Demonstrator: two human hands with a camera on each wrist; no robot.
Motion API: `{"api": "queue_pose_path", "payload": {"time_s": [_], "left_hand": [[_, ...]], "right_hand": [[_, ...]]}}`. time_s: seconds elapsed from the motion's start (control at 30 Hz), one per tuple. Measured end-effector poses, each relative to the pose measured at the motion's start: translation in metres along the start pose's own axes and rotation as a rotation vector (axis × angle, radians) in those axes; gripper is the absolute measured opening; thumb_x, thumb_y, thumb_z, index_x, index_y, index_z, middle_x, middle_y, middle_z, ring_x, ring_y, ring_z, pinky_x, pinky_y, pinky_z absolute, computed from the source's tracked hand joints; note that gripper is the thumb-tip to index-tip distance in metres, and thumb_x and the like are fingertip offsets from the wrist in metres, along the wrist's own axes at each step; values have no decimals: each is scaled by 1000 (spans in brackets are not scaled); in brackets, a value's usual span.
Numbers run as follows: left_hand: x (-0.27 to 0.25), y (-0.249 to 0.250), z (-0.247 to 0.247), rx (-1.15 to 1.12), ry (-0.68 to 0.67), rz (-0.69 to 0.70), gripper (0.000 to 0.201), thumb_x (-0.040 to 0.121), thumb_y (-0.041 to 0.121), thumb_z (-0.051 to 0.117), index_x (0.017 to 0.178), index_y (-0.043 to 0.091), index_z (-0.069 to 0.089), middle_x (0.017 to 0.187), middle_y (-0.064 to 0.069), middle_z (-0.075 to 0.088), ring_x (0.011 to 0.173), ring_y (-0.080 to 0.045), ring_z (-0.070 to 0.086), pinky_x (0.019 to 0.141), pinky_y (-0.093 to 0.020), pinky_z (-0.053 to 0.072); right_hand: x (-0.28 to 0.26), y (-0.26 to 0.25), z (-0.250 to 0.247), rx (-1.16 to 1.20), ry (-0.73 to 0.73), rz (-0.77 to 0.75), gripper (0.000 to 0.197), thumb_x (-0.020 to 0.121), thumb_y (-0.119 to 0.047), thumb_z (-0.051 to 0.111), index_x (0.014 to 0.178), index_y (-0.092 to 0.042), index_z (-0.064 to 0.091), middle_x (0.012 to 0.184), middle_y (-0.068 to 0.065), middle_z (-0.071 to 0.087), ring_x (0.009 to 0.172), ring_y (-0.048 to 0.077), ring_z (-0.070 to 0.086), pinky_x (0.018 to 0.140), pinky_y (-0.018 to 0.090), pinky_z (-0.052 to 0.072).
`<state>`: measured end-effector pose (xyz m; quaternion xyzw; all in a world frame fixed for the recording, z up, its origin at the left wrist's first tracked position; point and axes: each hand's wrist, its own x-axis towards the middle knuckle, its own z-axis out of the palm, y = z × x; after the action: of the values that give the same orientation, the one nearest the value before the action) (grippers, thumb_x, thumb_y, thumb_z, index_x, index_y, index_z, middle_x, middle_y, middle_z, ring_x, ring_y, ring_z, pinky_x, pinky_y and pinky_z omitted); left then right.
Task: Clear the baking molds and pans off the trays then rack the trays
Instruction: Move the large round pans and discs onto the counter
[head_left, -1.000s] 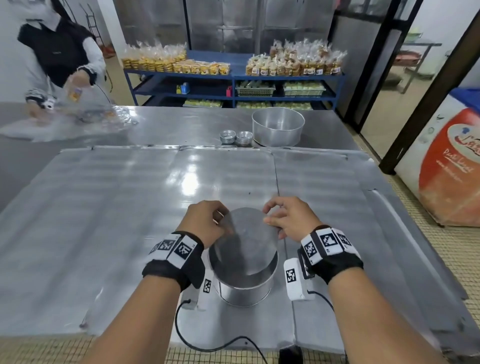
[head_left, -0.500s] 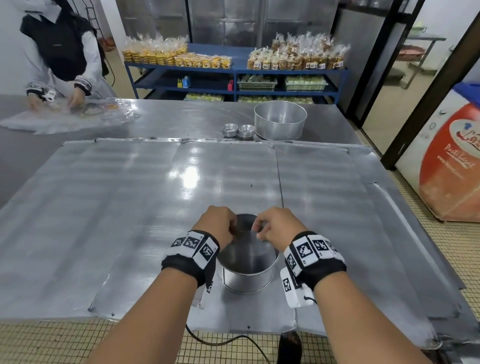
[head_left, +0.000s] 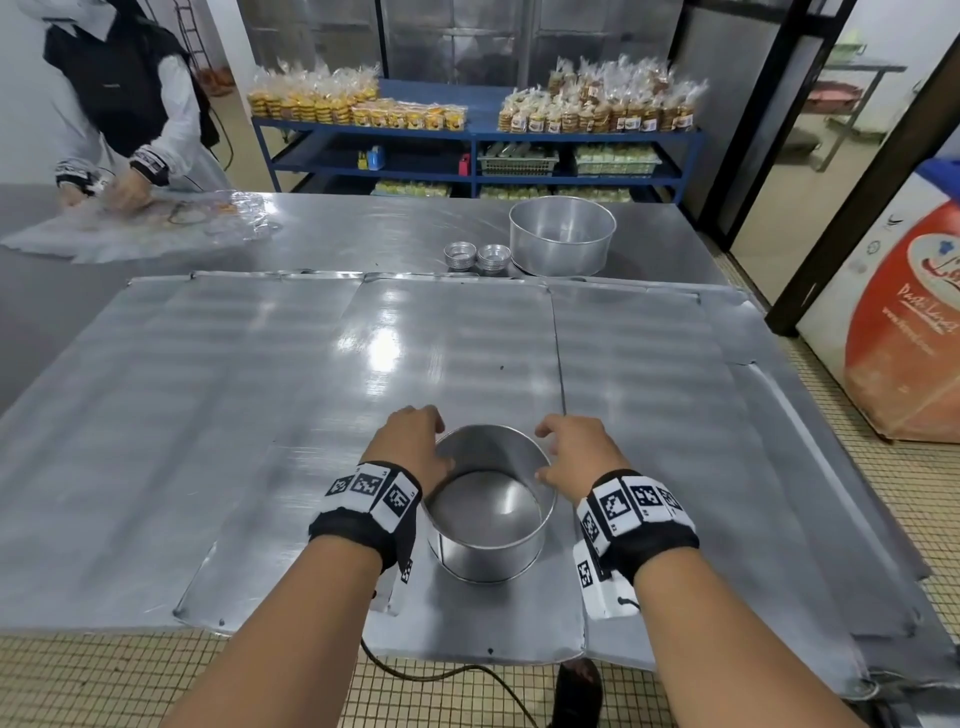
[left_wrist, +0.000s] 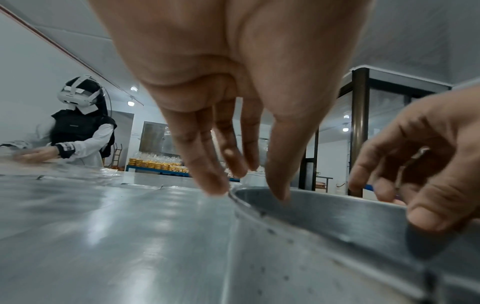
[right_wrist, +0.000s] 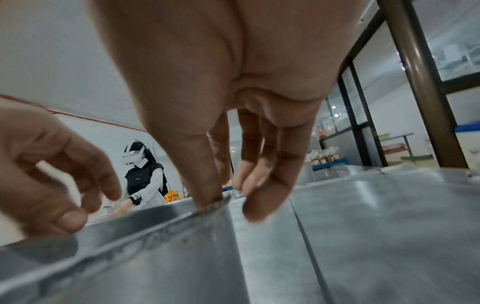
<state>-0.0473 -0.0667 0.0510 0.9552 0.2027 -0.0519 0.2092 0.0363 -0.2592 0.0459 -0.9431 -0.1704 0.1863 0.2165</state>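
A: The round pan (head_left: 491, 512) sits upright on the near middle tray (head_left: 467, 338). Left hand (head_left: 410, 447) and right hand (head_left: 576, 452) flank its rim.

B: Holding it? The head view hides the fingers.

A: The wrist views show both thumbs inside the rim, other fingers (left_wrist: 215, 183) loose outside. Real grip? Can't tell.
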Motion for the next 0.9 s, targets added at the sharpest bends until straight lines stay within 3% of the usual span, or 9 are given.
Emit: {"api": "queue_pose_path", "payload": {"time_s": [0.1, 0.17, 0.23, 0.4, 0.53, 0.67, 0.8, 0.9], "left_hand": [[1, 0, 2, 39, -115, -89, 29, 86, 18, 62, 114, 12, 60, 111, -11, 60, 86, -30, 68, 76, -37, 60], [6, 0, 3, 48, -130, -96, 26, 87, 9, 55, 113, 12, 60, 111, -12, 59, 80, -31, 69, 73, -40, 62], [14, 0, 2, 40, -122, -91, 25, 86, 9, 55, 110, 13, 61, 109, -12, 60, 78, -31, 69, 72, -41, 62], [33, 14, -4, -141, -72, -74, 19, 86, 10, 58, 103, 18, 57, 101, -9, 58, 62, -33, 71, 53, -42, 62], [52, 35, -6, -268, 25, -18, 13, 88, 11, 56, 96, 21, 52, 98, -8, 59, 57, -35, 69, 45, -42, 59], [77, 60, -3, -305, 122, 47, 18, 87, 12, 56, 92, 28, 48, 99, -3, 62, 60, -32, 68, 45, -40, 59], [103, 93, -2, -414, 187, 107, 14, 84, 26, 58, 88, 32, 45, 98, 0, 62, 70, -33, 67, 59, -46, 60], [126, 120, 0, -550, 227, 110, 17, 88, 18, 62, 91, 28, 49, 96, 4, 60, 69, -31, 67, 50, -43, 60]], "right_hand": [[1, 4, 2, 106, -76, 61, 36, 79, -7, 72, 114, -14, 68, 117, 13, 59, 86, 35, 71, 75, 43, 62], [4, 8, 2, 160, -58, 61, 30, 79, 0, 69, 107, -12, 71, 110, 13, 59, 68, 36, 71, 58, 42, 62], [8, 12, 0, 236, -50, 75, 29, 77, 5, 67, 101, -11, 71, 106, 14, 59, 60, 38, 70, 51, 42, 61], [19, 22, -17, 427, 70, 73, 27, 77, 6, 66, 94, -13, 72, 86, 4, 63, 67, 32, 70, 49, 42, 60], [35, 36, -29, 521, 234, 43, 28, 76, -1, 64, 90, -24, 73, 84, -1, 71, 71, 24, 71, 52, 40, 61], [50, 51, -47, 528, 393, 2, 27, 78, -4, 66, 94, -25, 73, 83, -6, 73, 74, 12, 70, 72, 29, 60], [67, 72, -61, 722, 437, 55, 35, 76, 0, 70, 101, -25, 68, 91, -3, 72, 76, 11, 71, 62, 41, 63], [81, 89, -68, 972, 407, 152, 44, 77, 6, 72, 107, -24, 62, 99, 9, 70, 81, 22, 71, 58, 47, 62]]}}
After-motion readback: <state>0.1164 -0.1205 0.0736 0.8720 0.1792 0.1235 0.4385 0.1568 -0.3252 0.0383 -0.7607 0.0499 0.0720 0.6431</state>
